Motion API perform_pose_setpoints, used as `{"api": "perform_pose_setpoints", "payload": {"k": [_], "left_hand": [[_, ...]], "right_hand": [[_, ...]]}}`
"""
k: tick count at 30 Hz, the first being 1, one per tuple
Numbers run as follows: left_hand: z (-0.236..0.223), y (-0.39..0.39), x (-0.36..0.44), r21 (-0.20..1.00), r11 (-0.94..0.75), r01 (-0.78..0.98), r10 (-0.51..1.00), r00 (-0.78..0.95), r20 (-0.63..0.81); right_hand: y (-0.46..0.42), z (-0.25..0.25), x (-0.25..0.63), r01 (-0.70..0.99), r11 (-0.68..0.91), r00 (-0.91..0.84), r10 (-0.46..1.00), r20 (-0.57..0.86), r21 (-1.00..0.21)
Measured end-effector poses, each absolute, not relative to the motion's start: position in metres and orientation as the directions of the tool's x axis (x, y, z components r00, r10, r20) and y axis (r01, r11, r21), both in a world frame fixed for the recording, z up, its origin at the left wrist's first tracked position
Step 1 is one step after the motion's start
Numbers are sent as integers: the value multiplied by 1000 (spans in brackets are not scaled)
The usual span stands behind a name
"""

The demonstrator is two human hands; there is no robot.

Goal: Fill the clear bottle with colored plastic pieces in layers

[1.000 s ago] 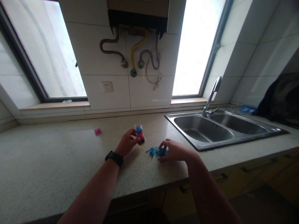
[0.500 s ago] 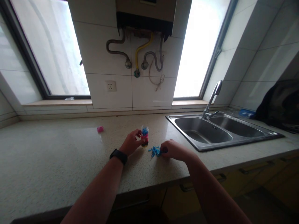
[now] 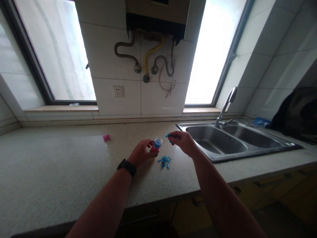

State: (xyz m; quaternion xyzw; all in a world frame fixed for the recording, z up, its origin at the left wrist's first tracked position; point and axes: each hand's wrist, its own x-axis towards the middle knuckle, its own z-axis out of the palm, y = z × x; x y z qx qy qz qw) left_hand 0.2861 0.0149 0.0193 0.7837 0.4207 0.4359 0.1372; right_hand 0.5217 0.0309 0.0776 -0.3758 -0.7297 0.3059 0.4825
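My left hand (image 3: 143, 152) grips a small clear jar (image 3: 158, 143) filled with blue and pink pieces; its open mouth is tilted to the right. Several small blue pieces (image 3: 169, 136), like bands or clips, are pinched in my right hand (image 3: 182, 141), raised just right of the jar's mouth. Below both hands, a small pile of the same blue pieces (image 3: 164, 161) lies on the counter. Their exact kind is too small to tell. Farther left on the counter sits a small pink cap (image 3: 106, 137), apart from my hands.
A double steel sink (image 3: 213, 155) with a tall faucet (image 3: 226, 105) is set into the speckled counter (image 3: 74, 172) on the right. A dark bag-like thing (image 3: 297, 114) stands at the far right. Above the back wall's socket (image 3: 118, 91) hang pipes under a heater (image 3: 157, 23).
My right hand has picked blue pieces from the pile and lifted them beside the jar, so the pile is smaller. My left hand has tipped the jar's mouth to the right.
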Motion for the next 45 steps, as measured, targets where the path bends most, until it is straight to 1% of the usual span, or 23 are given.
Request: {"api": "perform_pose_setpoints", "payload": {"k": [3,7,10,14,18,25,28,34,39,45], "left_hand": [[20,14,286,566,-621,542,768,279,576],[21,13,286,552,-633,543,759,292,583],[22,12,286,546,-633,549,758,295,582],[23,12,286,543,-629,556,761,298,577],[23,13,286,549,-618,563,766,274,582],[21,15,285,562,-598,571,777,240,583],[20,16,285,567,-598,566,776,233,586],[19,17,285,560,-593,579,778,231,585],[19,18,285,546,-593,591,771,224,595],[20,17,285,524,-598,606,765,238,598]], "right_hand": [[35,81,506,105,526,-154,847,509,-844],[39,78,486,-14,521,-96,849,520,-854],[41,73,474,-53,511,-78,855,514,-858],[41,65,465,-65,499,-63,862,503,-864],[42,59,464,-81,524,-49,847,529,-848],[44,53,464,-43,532,-63,844,533,-846],[44,53,465,6,538,-100,839,535,-843],[40,58,468,156,635,-167,772,614,-756],[42,57,471,251,664,-184,747,639,-704],[45,56,474,320,679,-220,731,645,-661]]}}
